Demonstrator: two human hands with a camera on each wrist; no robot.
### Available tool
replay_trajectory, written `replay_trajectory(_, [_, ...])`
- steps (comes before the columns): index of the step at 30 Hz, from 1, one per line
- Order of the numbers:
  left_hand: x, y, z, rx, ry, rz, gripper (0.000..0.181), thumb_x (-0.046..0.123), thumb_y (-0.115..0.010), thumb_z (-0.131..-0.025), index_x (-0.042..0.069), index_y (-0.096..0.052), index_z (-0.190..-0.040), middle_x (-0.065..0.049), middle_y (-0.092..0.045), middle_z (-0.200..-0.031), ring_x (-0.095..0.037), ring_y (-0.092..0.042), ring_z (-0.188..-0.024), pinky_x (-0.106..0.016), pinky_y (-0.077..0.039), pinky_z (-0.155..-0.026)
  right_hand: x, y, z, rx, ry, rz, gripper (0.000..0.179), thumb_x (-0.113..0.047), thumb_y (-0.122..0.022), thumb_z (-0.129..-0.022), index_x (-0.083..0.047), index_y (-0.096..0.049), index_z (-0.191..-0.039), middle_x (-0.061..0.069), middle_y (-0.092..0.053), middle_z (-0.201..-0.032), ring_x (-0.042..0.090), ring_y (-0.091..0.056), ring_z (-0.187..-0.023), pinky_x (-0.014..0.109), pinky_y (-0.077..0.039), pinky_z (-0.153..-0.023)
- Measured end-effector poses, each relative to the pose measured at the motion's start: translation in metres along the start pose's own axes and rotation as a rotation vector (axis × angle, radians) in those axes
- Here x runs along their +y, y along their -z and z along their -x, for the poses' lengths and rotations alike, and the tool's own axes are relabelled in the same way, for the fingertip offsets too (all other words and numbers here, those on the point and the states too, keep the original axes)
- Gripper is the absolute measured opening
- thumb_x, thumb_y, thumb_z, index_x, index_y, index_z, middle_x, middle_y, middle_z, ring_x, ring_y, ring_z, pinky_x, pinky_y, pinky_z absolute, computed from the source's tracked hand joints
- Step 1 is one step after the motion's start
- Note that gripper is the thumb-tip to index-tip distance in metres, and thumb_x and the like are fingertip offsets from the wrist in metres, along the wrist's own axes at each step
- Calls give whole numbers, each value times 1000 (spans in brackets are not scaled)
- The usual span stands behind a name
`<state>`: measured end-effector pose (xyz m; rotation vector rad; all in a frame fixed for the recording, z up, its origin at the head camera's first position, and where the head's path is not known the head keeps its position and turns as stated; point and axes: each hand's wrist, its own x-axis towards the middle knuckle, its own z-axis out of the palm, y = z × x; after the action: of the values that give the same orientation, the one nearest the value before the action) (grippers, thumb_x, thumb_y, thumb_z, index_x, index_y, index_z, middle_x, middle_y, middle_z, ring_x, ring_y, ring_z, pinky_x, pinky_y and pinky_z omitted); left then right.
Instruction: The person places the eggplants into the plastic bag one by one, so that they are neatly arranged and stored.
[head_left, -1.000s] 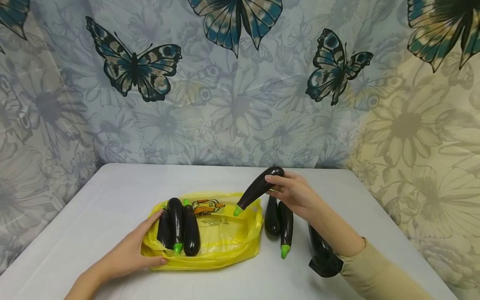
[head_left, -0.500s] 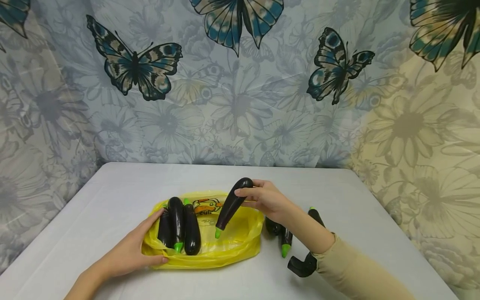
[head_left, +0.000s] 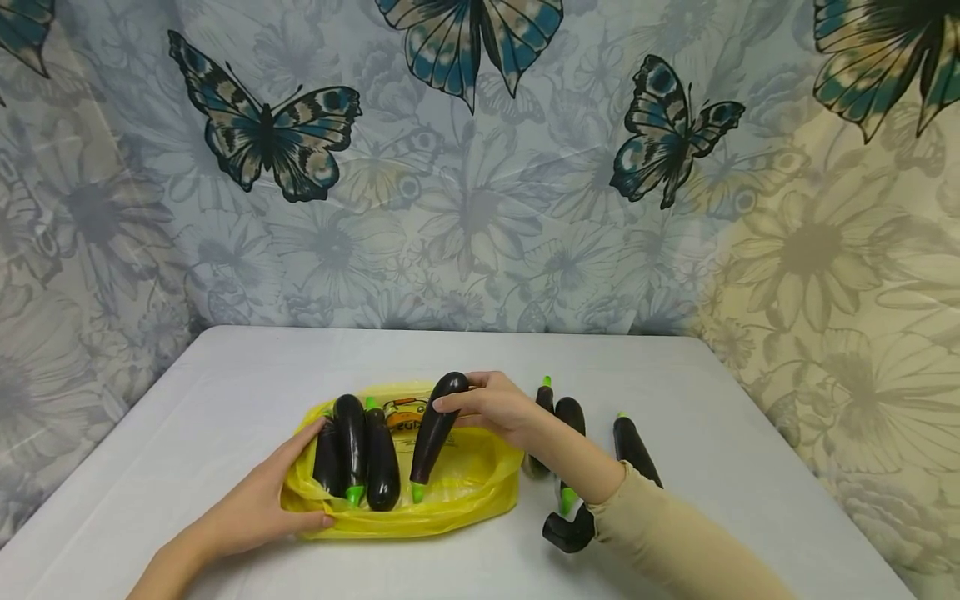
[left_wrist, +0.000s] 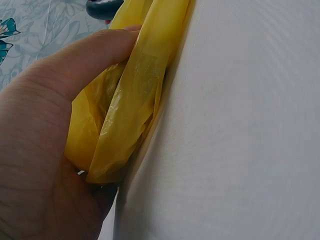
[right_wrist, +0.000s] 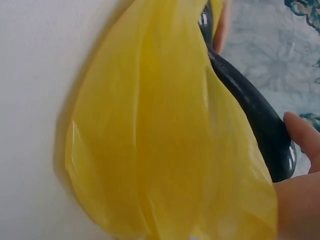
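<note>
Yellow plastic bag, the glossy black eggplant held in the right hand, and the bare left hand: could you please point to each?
Yellow plastic bag (right_wrist: 165, 130): right wrist view, on its outer wall.
Held glossy black eggplant (head_left: 432, 435): head view, middle of its long body.
Bare left hand (head_left: 258, 507): head view, middle of the hand.

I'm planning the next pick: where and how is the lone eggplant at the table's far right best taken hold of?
Probably across the body's middle, straight from above, pinching both long sides. The eggplant lies lengthwise, its green stem pointing away from the person, a slimmer spot to pinch. The sleeve hides its near end, so it should move off first.
</note>
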<state>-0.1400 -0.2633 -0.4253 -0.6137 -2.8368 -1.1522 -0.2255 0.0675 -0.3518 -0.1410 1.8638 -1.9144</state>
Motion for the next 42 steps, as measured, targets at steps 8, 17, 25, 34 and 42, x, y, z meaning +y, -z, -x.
replay_trajectory(8, [-2,0,0,-4,6,2,114,53,-84,-71,24,-18,-159,-20,-28,-155,-47,-28,-137,-70,-26,-103,8,-17,-7,99,44,135,56,-18,-82,-81,5,-55,-125,16,-67,-109,27,-69,-90,42,-55,-87])
replay_trajectory(17, [-1,0,0,-11,14,8,114,53,-84,-71,24,-18,-159,-20,-28,-155,-47,-28,-137,-70,-26,-102,16,-31,-11,196,56,150,63,-25,-83,-81,-1,-53,-131,15,-65,-112,27,-70,-80,42,-56,-83])
replay_trajectory(25, [0,1,0,-6,10,3,114,52,-84,-71,24,-18,-159,-20,-29,-155,-47,-29,-137,-70,-26,-102,22,-37,-15,230,85,69,61,-23,-84,-80,1,-59,-130,15,-64,-102,24,-70,-81,42,-57,-81])
replay_trajectory(34, [1,1,0,-7,15,1,114,53,-84,-71,24,-18,-159,-19,-28,-155,-46,-28,-137,-70,-27,-102,27,-41,-20,253,78,57,59,-24,-85,-79,2,-55,-123,12,-68,-101,24,-70,-83,42,-57,-81])
replay_trajectory(42, [1,1,0,-9,12,-1,113,53,-84,-72,24,-18,-159,-19,-28,-156,-47,-28,-137,-70,-28,-102,30,-46,-24,253,69,35,54,-20,-84,-80,0,-56,-122,12,-68,-96,24,-69,-77,42,-58,-78])
